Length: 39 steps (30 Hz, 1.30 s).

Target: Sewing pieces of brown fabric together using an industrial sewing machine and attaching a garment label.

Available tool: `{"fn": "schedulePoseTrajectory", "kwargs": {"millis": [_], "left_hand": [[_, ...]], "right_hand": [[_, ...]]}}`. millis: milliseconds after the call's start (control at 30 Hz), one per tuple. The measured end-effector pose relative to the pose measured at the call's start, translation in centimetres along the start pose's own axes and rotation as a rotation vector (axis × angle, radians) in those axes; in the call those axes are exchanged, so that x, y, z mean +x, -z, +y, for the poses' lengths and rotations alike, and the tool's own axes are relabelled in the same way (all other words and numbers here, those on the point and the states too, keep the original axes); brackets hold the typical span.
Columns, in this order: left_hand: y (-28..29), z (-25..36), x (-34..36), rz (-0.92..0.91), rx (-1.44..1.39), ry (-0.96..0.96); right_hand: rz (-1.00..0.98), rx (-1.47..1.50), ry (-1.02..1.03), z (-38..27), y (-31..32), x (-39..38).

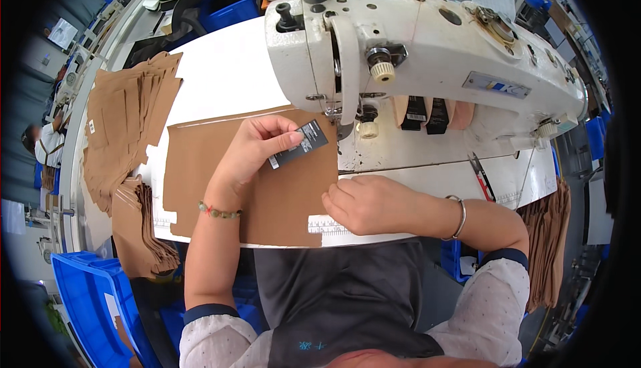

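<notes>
A black care label (312, 137) with pale print is pinched between the thumb and fingers of my left hand (252, 149). It is held over the upper right part of a flat brown fabric panel (287, 198), just left of the sewing machine's needle area (344, 128). My right hand (374, 204) is closed at the panel's right edge, its curled fingers on the cloth there; the fingertips are partly hidden. Under that hand, a printed ruler strip (327, 225) runs along the front of the white table (227, 61).
The white sewing machine (427, 54) spans the right side. Beneath its arm lie bundled black labels (437, 116); red-handled snips (482, 178) rest nearby. Brown fabric pieces are stacked (127, 114) at the left, some hanging over the edge (140, 228). A blue bin (93, 301) stands below.
</notes>
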<state>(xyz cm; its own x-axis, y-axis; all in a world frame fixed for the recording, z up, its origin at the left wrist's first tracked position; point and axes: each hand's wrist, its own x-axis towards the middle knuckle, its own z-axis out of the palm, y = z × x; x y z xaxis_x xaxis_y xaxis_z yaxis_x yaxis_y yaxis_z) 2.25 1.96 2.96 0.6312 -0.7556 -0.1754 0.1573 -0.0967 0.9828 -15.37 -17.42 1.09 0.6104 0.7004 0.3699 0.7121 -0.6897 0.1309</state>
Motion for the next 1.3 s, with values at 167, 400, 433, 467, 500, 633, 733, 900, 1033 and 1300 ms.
{"fn": "schedulePoseTrajectory", "kwargs": {"millis": [167, 400, 433, 467, 500, 633, 733, 900, 1033, 1300], "left_hand": [[-0.1, 0.4, -0.1, -0.007, 0.006, -0.006], [-2.4, 4.4, -4.9, -0.237, 0.127, -0.082], [-3.5, 4.4, -5.9, -0.317, 0.201, -0.177], [-4.6, 4.2, -6.3, -0.428, 0.206, -0.197], [-5.7, 3.8, -6.7, -0.524, 0.275, -0.233], [-8.4, 2.0, -6.8, -0.668, 0.304, -0.24], [-8.5, 1.5, -6.3, -0.679, 0.351, -0.11], [-6.6, 1.8, -3.7, -0.277, 0.649, -0.013], [-4.0, 2.0, 0.3, -0.12, 0.818, 0.025], [-2.3, 0.2, 3.3, -0.079, 0.749, -0.018]], "right_hand": [[0.038, -0.003, -0.01, 0.1, -0.4, 0.1], [0.169, 0.204, -0.172, 1.2, -0.6, 0.2], [0.112, 0.333, -0.226, 1.5, -0.4, 0.1], [0.054, 0.461, -0.276, 1.8, -0.1, 0.1], [0.052, 0.462, -0.274, 2.0, 0.0, 0.1], [-0.059, 0.572, -0.335, 2.5, 0.4, 0.5], [0.038, 0.616, -0.403, 2.5, 0.6, 0.9], [0.544, 0.513, -0.452, 2.9, 1.0, 1.7], [0.162, 0.173, -0.569, 4.1, 2.2, -0.3], [-0.049, 0.013, -0.665, 5.3, 1.4, -1.5]]}}
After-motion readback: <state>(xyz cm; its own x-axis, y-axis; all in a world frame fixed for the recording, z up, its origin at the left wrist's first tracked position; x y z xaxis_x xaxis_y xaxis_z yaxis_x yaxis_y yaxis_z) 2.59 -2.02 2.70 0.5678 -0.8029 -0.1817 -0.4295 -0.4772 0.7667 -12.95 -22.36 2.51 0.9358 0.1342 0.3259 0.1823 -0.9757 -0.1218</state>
